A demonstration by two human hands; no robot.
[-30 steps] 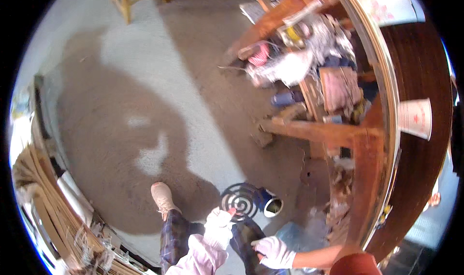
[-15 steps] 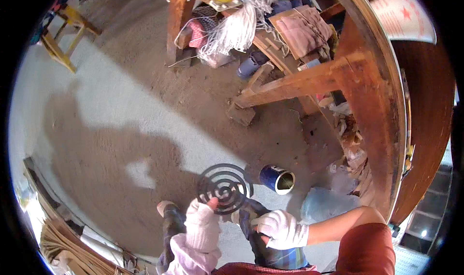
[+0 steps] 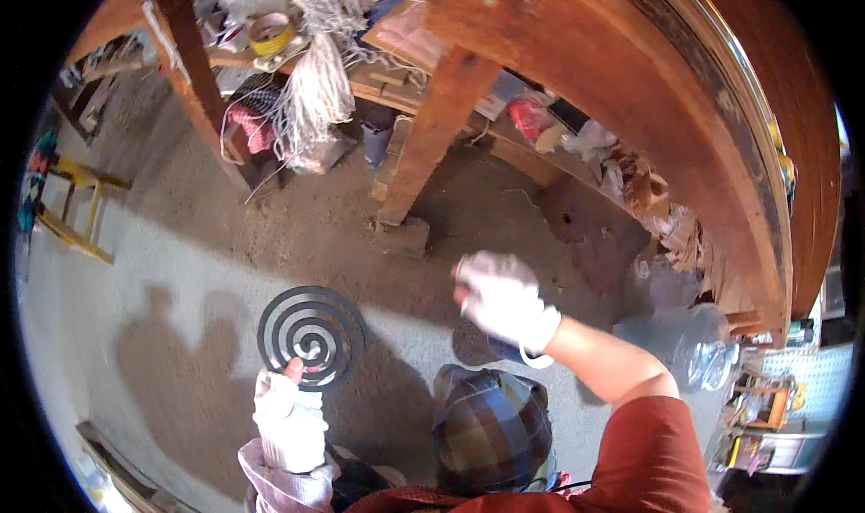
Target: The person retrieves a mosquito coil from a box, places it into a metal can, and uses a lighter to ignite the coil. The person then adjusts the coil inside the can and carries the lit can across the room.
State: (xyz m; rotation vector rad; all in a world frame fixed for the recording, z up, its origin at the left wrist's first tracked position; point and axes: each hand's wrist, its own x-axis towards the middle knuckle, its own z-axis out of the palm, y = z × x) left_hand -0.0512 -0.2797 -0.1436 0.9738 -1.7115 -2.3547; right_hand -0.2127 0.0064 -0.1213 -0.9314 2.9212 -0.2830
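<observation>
My left hand point(image 3: 290, 421), in a white glove with bare fingertips, pinches a dark mosquito coil point(image 3: 347, 299) near its centre. The coil is held up flat, its rings facing me. Over the floor to the right, my right hand point(image 3: 506, 301), gloved the same way, has its fingers curled in. Whether anything sits in them cannot be made out. Below that hand and wrist, a dark blue can point(image 3: 506, 351) with a pale rim is mostly hidden.
A heavy wooden workbench point(image 3: 577, 54) arches across the right, one leg point(image 3: 432, 139) on a block. Its lower shelf carries a white string bundle point(image 3: 320, 90), yellow tape point(image 3: 270, 34) and scraps. A clear plastic jug point(image 3: 689, 342) lies right; a yellow stool point(image 3: 81, 207) stands left. My plaid-covered knee point(image 3: 491, 427) is below.
My right hand has left my lap and reached forward, over the can. The coil stays in my left hand, now farther left in view. The view has shifted, bringing the bench closer overhead.
</observation>
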